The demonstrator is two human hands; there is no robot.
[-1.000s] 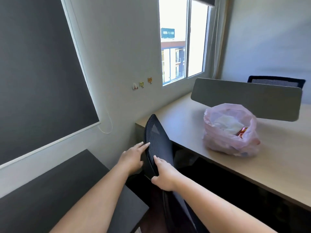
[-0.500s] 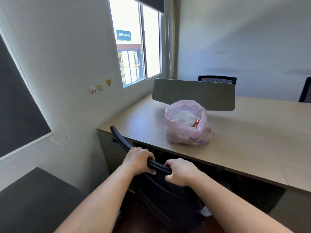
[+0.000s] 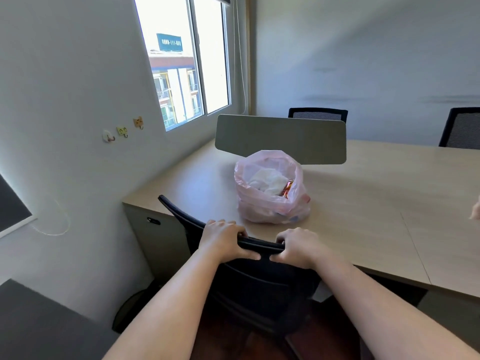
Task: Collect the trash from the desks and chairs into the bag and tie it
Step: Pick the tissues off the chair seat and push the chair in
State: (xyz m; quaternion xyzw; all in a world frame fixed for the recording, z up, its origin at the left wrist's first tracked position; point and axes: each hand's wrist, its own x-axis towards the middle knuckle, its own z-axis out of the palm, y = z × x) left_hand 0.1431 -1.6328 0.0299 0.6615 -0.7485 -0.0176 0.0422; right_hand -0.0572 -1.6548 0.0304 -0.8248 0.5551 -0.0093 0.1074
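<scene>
A pink plastic bag stands open on the light wooden desk, with white crumpled paper and a red-orange wrapper showing inside. Directly in front of me is a black mesh office chair, its back facing me and close against the desk's front edge. My left hand grips the top edge of the chair back. My right hand grips the same edge just to the right. The bag sits a little beyond my hands on the desk.
A grey divider panel stands behind the bag. Two more black chairs are at the desk's far side. A window is on the left wall, with three small hooks beside it. A dark surface lies at lower left.
The chair has swung round from side-on to back-facing and moved in toward the desk. Both hands went from flat on its back to gripping the top edge. My view turned right.
</scene>
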